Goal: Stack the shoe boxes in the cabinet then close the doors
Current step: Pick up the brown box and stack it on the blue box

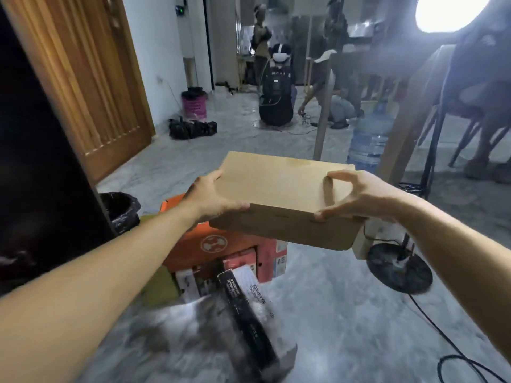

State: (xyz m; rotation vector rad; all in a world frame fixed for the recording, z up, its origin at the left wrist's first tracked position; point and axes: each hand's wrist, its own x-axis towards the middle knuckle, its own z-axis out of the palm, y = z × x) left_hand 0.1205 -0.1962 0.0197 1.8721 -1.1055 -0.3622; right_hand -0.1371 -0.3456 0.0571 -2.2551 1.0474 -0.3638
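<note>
A plain brown shoe box is gripped by the left hand at nine o'clock and the right hand at three, above an orange box.

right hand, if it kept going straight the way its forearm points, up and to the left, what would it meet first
The right hand already grips the plain brown shoe box, so that box is first in its line. Past the box, in the picture, lies the left hand on the box's other end. Depth beyond is unclear.
</note>
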